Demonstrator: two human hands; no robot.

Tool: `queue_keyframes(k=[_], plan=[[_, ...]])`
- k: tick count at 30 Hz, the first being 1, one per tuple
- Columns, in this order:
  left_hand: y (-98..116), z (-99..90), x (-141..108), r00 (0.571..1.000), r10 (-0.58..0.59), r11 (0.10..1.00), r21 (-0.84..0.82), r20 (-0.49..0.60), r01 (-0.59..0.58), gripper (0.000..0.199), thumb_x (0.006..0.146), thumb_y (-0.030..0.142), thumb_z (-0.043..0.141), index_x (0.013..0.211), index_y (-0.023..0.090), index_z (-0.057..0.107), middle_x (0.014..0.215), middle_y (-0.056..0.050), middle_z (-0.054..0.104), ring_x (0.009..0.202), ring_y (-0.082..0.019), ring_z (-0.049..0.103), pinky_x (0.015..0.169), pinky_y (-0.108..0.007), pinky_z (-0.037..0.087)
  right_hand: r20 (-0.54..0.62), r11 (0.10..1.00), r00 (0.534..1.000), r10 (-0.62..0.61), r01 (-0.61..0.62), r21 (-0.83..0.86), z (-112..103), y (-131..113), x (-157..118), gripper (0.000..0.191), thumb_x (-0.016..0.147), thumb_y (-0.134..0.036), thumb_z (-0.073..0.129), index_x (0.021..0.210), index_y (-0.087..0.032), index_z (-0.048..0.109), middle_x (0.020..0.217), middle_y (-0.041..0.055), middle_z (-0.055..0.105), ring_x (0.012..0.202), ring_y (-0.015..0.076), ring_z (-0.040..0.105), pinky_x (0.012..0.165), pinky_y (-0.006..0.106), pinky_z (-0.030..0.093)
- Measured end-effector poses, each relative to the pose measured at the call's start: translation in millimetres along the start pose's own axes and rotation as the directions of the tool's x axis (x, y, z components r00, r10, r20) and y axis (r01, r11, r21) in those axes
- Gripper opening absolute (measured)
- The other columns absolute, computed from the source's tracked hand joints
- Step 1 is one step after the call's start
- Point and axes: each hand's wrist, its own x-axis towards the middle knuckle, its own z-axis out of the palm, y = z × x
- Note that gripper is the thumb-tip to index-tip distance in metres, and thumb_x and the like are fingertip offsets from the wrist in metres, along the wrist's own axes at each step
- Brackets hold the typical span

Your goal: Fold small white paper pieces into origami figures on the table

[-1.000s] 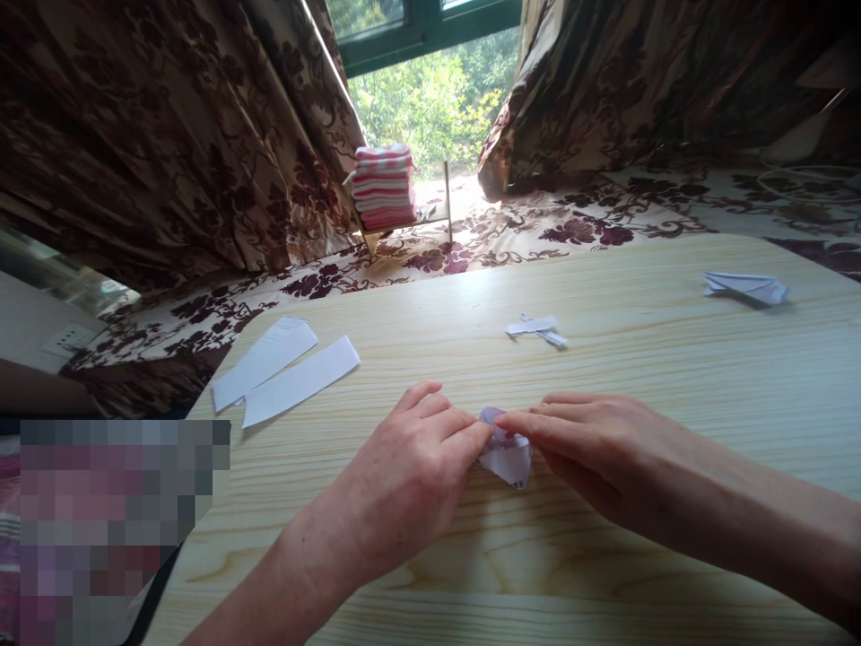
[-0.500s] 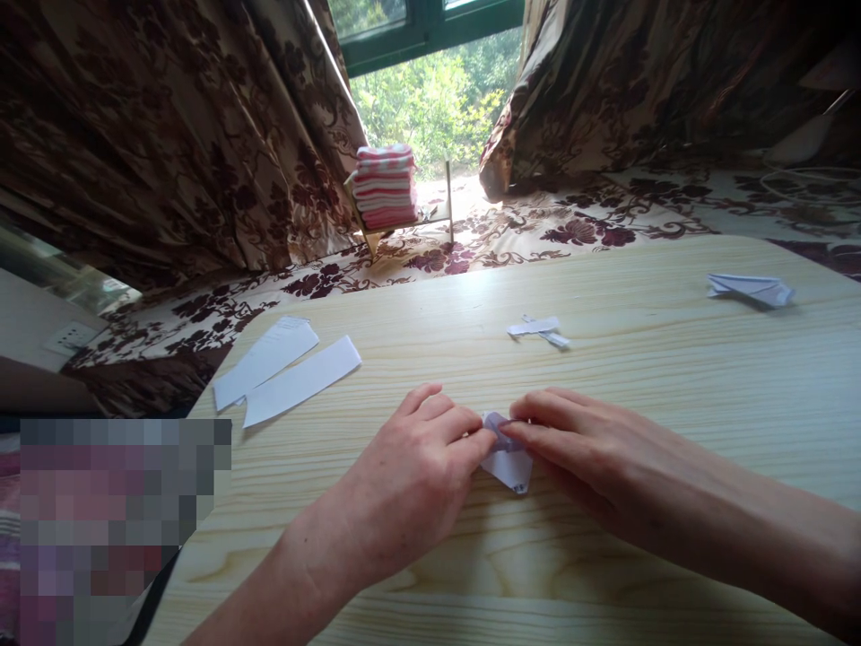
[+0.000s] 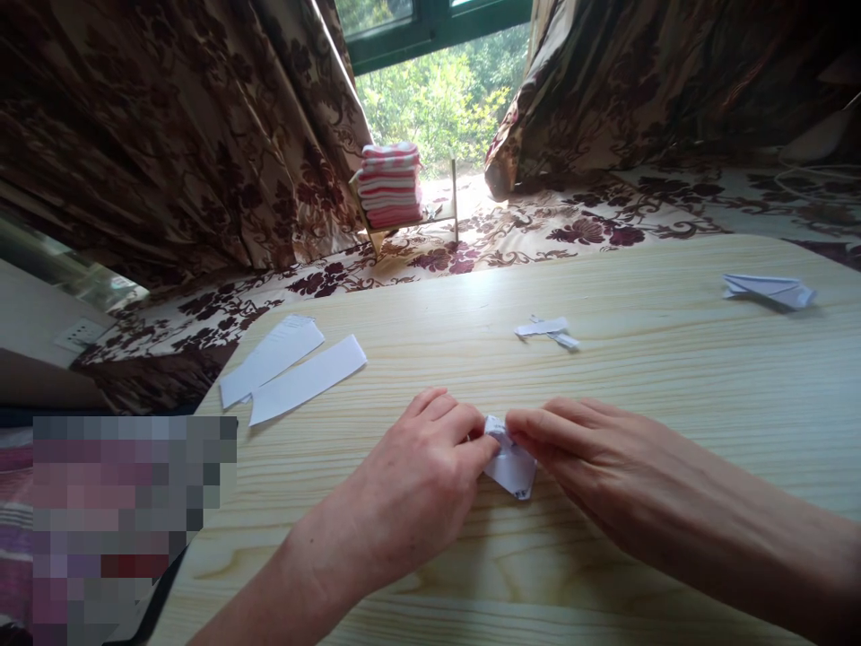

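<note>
A small piece of folded white paper (image 3: 511, 470) lies on the wooden table (image 3: 417, 610), with dark print at its near corner. My left hand (image 3: 437, 467) grips its left edge, thumb and index finger closed on it. From the other side, my right hand (image 3: 585, 458) pinches the far right part of the same paper, fingers pressed together. Both sets of fingertips almost meet over its upper fold and hide part of it.
Flat white paper strips (image 3: 309, 381) lie at the table's left. Small paper scraps (image 3: 543, 328) sit beyond my hands, and a folded paper piece (image 3: 770, 290) rests at the far right. Behind the table, striped folded towels (image 3: 390, 184) stand on a small rack by the window.
My right fingers have shifted on the paper's upper part, and more of its far folded edge now shows between the hands. The whole view has moved slightly.
</note>
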Motion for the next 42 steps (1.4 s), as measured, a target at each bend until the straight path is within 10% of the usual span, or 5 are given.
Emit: queue_keyframes(k=[12, 27, 42], plan=[[2, -5.6, 2, 0.999, -0.040, 0.999, 0.009, 0.033, 0.040, 0.022, 0.086, 0.005, 0.046, 0.093, 0.017, 0.064, 0.094, -0.004, 0.063, 0.090, -0.019, 0.054, 0.093, -0.039, 0.042, 0.011, 0.998, 1.000, 0.002, -0.001, -0.069, 0, -1, -12, 0.042, 0.091, -0.007, 0.037, 0.131, -0.010, 0.048, 0.115, 0.0124, 0.065, 0.099, 0.0236, 0.058, 0.084, 0.039, 0.053], [0, -9.1, -1, 0.995, -0.077, 0.997, -0.017, 0.056, 0.078, 0.021, 0.088, 0.010, 0.048, 0.094, 0.017, 0.068, 0.086, -0.004, 0.061, 0.084, -0.018, 0.051, 0.088, -0.036, 0.043, -0.050, 1.000, 0.999, 0.014, -0.013, 0.023, 5, 0, -3, 0.033, 0.090, -0.006, 0.035, 0.118, -0.012, 0.053, 0.098, 0.0125, 0.063, 0.082, 0.0219, 0.056, 0.070, 0.035, 0.053], [0, -8.7, -3, 0.986, -0.131, 0.988, -0.069, 0.103, 0.139, 0.022, 0.087, 0.011, 0.051, 0.100, 0.018, 0.067, 0.094, -0.005, 0.062, 0.091, -0.020, 0.052, 0.092, -0.037, 0.042, -0.086, 0.924, 0.928, 0.363, -0.371, -0.094, 11, 0, 6, 0.018, 0.087, -0.036, 0.055, 0.079, -0.020, 0.060, 0.073, 0.0016, 0.055, 0.057, 0.0178, 0.054, 0.049, 0.029, 0.038]])
